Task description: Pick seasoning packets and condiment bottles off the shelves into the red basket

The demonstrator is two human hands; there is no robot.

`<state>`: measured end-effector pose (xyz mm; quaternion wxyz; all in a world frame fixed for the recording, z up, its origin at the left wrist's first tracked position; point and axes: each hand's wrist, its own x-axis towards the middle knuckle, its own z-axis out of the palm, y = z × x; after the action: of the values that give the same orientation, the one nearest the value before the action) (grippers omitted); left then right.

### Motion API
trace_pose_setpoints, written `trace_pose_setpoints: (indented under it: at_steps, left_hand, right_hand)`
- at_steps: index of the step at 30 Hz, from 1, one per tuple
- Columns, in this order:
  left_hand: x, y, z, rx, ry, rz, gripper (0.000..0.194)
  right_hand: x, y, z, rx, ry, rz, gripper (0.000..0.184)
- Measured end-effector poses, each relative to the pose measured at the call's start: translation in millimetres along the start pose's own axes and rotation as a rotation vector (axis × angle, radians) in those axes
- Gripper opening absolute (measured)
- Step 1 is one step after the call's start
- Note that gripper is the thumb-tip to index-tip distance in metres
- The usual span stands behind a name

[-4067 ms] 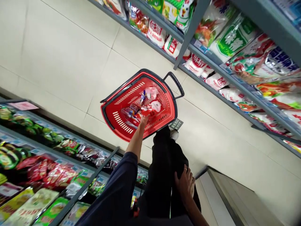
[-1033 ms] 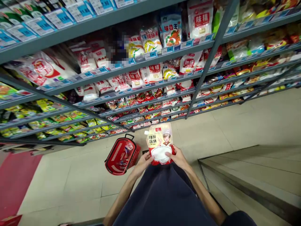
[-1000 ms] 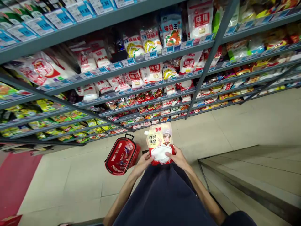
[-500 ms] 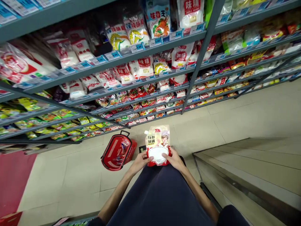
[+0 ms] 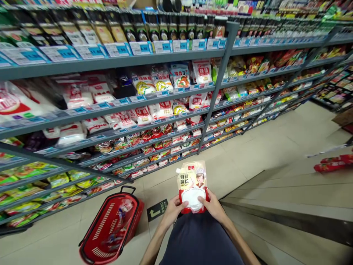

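Note:
A stand-up seasoning pouch (image 5: 192, 187) with a corner spout, cream above and red below, is held upright in front of my body, its printed front towards me. On its lower left edge, my left hand (image 5: 174, 209) grips it with the thumb over the front. My right hand (image 5: 213, 203) grips the lower right edge the same way. Both sets of fingers are partly hidden behind the pouch. To the left on the floor stands a red shopping basket (image 5: 103, 221) with a few wrapped packs (image 5: 117, 228) inside.
Long grey shelves (image 5: 110, 59) with bagged seasonings and a top row of dark-capped bottles (image 5: 162, 27) run across in front. A floor sign (image 5: 157, 210) with an arrow lies beside the basket. Pale panels (image 5: 275, 195) rise close on my right.
My view has tilted up, bringing the bottles on the top shelf into sight. The basket appears larger and lower left. Both hands still hold the pouch.

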<state>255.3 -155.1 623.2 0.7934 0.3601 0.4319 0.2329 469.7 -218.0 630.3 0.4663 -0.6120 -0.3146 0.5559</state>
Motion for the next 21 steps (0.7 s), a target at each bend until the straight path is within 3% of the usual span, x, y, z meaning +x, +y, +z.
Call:
trace_pose_setpoints:
  at_steps: [9,15,21]
  left_hand:
    - [-11.9,16.2,-4.2,0.024,0.046,0.118,0.065]
    - [-27.5,37.8,12.9,0.075,0.07,0.257,0.059]
    - [-57.2,26.3,43.1,0.067,0.233,0.318,0.057]
  right_hand:
    - [9.1,-17.1,9.8,-0.026,-0.105,-0.012,0.056]
    - [16.1,-21.3,4.7,0.004,-0.138,-0.063,0.059]
    - [5.3,-41.9,-6.4,-0.018,-0.26,-0.058,0.063]
